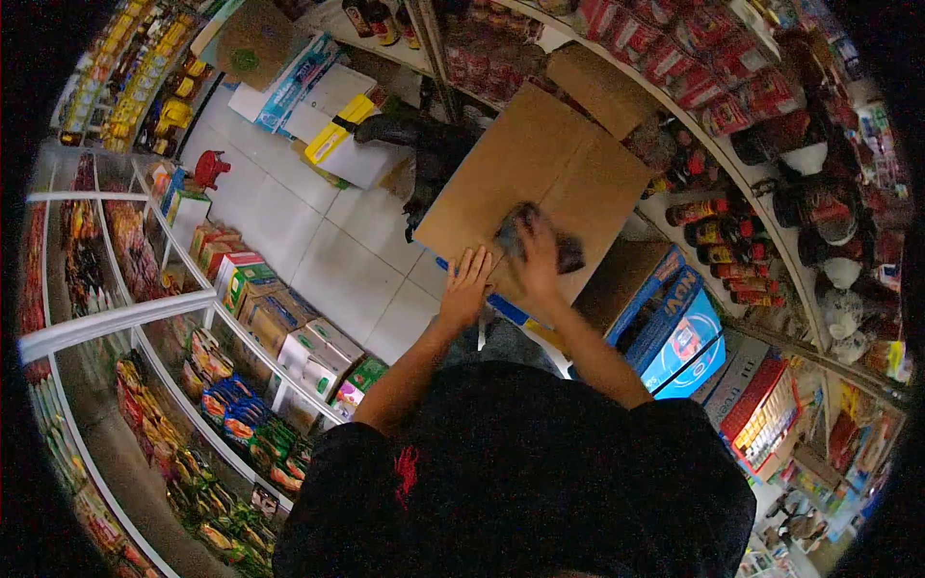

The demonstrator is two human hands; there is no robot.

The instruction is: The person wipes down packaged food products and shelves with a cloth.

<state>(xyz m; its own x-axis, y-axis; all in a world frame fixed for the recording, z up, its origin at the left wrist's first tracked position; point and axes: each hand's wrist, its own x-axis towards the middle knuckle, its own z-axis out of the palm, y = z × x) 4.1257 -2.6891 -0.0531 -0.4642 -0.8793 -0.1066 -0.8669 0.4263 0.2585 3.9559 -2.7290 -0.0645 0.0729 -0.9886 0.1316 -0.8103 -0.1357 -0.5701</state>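
Note:
A large brown cardboard box is in front of me, its top panel facing up. My left hand lies flat on the box's near left edge, with the fingers stretched out and nothing held. On the right part of the panel, my right hand presses on a dark, crumpled cloth, which spreads out on both sides of the fingers. Motion blurs the cloth and fingertips a little.
Shelves of red packets and dark bottles curve along the right. Beside the big box stands an open carton with a blue carton. Glass cases with snack packs line the left. White floor tiles lie between.

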